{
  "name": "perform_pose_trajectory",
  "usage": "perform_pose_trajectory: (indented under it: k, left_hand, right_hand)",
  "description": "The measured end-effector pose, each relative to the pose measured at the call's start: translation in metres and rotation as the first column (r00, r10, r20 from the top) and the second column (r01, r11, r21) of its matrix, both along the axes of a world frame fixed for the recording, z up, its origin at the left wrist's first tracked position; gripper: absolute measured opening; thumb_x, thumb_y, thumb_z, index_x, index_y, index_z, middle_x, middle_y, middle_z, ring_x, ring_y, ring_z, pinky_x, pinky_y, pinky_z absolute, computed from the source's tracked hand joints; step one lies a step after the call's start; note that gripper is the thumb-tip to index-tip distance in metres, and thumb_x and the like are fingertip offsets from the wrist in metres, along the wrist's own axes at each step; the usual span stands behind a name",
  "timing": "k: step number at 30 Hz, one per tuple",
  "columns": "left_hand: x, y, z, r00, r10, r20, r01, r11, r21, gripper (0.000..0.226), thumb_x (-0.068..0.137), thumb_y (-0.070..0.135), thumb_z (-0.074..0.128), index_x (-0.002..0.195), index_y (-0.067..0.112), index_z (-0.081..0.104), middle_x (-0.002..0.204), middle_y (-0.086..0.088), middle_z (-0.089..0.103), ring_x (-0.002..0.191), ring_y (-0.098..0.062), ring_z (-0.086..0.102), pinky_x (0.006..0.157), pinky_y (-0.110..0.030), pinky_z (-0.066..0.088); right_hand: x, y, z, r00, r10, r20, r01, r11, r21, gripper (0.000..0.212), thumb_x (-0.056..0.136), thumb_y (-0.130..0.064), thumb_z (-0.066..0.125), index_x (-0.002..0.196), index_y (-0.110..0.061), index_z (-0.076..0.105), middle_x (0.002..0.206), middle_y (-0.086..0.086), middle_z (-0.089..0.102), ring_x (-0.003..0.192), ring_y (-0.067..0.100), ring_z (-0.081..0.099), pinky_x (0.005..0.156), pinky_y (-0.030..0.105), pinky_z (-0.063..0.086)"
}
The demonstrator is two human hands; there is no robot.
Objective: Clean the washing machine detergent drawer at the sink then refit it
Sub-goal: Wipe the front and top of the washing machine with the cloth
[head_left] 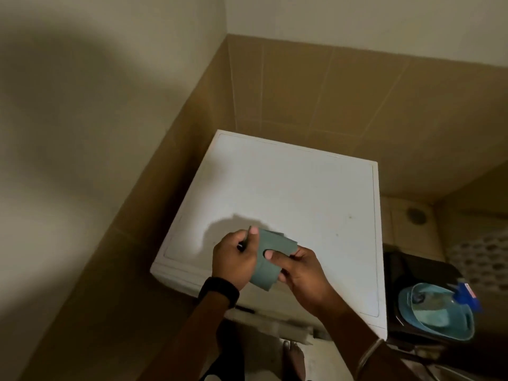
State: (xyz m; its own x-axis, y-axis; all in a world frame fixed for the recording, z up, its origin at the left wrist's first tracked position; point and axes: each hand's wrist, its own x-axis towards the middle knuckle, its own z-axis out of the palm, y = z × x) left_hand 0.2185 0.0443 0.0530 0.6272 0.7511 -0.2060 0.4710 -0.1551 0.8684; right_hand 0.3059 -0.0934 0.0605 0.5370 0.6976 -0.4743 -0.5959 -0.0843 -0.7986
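I stand in front of a white washing machine [288, 193] and look down on its flat top. Both hands hold a folded grey-green cloth [268, 259] above the machine's front edge. My left hand [233, 257] grips the cloth's left side and also pinches a thin dark stick-like object. My right hand [301, 266] holds the cloth's right side with the thumb on top. Below my arms a pale drawer-like part [275, 324] sticks out from the machine's front; it is blurred.
Tan tiled walls [330, 92] close in behind and to the left of the machine. To the right stands a dark bin [412, 273] with a teal basin [437, 312] and a blue bottle [464, 294] on it. My bare foot [294, 358] shows on the floor.
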Motion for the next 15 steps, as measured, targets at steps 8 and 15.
perform_pose_trajectory:
  k: [8,15]
  left_hand:
    - [0.009,0.11,-0.05,0.919,-0.312,-0.239,0.358,0.916,0.182,0.062,0.098,0.07,0.045,0.139,0.025,0.058,0.139,-0.002,0.059,0.13,-0.022,0.054,0.103,-0.031,0.045]
    - [0.05,0.179,-0.058,0.651,-0.388,-0.652,0.641,0.741,0.199,0.127,0.072,0.084,0.069,0.165,0.043,-0.006,0.173,0.003,-0.025,0.158,-0.027,-0.027,0.13,-0.054,0.004]
  right_hand:
    - [0.011,0.052,-0.022,0.962,-0.098,0.253,0.169,0.946,-0.277,0.034,0.083,-0.021,0.071,0.116,-0.025,0.062,0.113,0.002,0.072,0.106,0.025,0.07,0.086,0.048,0.061]
    - [0.082,0.157,-0.016,0.785,0.01,0.619,0.292,0.876,-0.384,0.047,0.1,-0.005,0.051,0.143,-0.022,0.058,0.126,-0.001,0.07,0.111,0.023,0.067,0.095,0.034,0.056]
